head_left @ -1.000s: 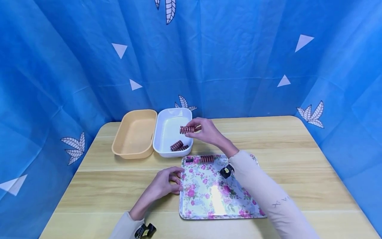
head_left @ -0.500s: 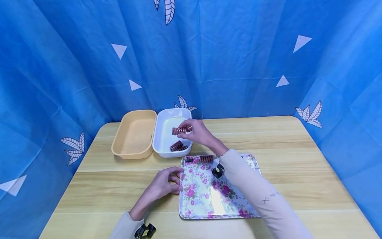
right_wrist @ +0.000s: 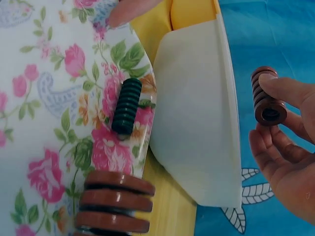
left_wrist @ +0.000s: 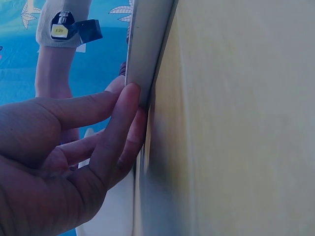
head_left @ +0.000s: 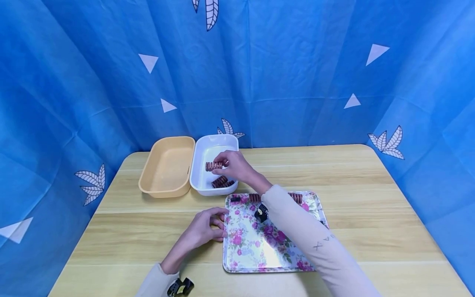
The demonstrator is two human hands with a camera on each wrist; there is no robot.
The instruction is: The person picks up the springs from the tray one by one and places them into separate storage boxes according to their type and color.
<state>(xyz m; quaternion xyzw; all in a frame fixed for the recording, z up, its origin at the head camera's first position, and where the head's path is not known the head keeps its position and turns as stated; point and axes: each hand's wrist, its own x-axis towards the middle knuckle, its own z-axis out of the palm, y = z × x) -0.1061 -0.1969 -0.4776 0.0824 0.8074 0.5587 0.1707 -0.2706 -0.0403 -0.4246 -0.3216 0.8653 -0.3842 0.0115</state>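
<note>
My right hand [head_left: 234, 166] pinches a brown coil spring [head_left: 212, 166] between thumb and fingers, over the white bin [head_left: 202, 181]. The right wrist view shows this brown coil spring [right_wrist: 266, 96] with its hollow end toward the camera. Beneath it, more brown springs [head_left: 220, 182] lie in the bin's near end. At the left edge of the flowered tray [head_left: 246, 247], my left hand [head_left: 202, 227] holds the rim with its fingertips. Along the tray's far edge lie a small dark green spring [right_wrist: 127, 107] and brown springs [right_wrist: 115, 201]; my right sleeve covers part of that row.
A yellow-orange bin [head_left: 167, 165] stands left of the white one, side by side with it. Both are on the wooden table [head_left: 371, 198], near the blue curtain [head_left: 297, 74] that hangs behind. A dark piece [head_left: 322, 222] shows at the tray's right side.
My right hand has moved left and slightly nearer with the brown spring, from the white bin's right rim to over its middle. The left hand has stayed at the tray's edge.
</note>
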